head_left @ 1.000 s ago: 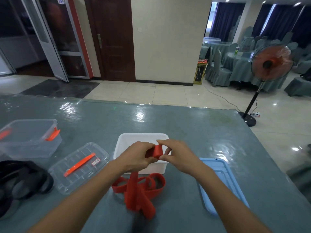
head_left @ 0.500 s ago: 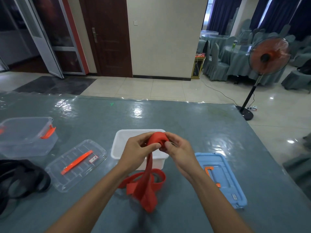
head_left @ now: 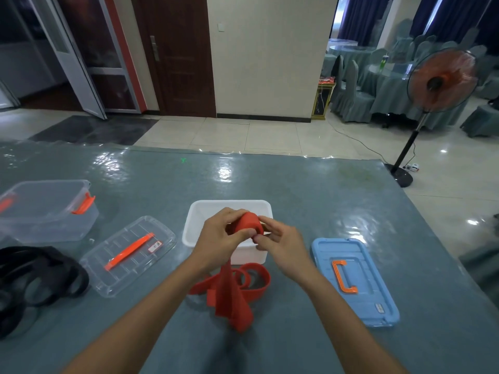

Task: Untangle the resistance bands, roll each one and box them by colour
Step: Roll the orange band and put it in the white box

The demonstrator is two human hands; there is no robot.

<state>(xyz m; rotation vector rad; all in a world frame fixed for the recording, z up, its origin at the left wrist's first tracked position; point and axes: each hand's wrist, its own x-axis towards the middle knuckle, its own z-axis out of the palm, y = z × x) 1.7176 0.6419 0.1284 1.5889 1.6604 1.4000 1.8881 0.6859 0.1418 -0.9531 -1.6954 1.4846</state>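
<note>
Red band (head_left: 232, 295) half rolled | left hand (head_left: 220, 240), right hand (head_left: 282, 245): both grips pinch the roll | black bands (head_left: 37, 276) wait at counter's (head_left: 310, 190) left edge | boxing not begun

Left hand (head_left: 218, 238), right hand (head_left: 282, 245) gripping half-rolled red band (head_left: 248, 222) — over white box (head_left: 201, 211), tail on table (head_left: 310, 195)

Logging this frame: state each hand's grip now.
Left hand: closed on the rolled end of the red rubber resistance band.
Right hand: pinching the same roll.
</note>
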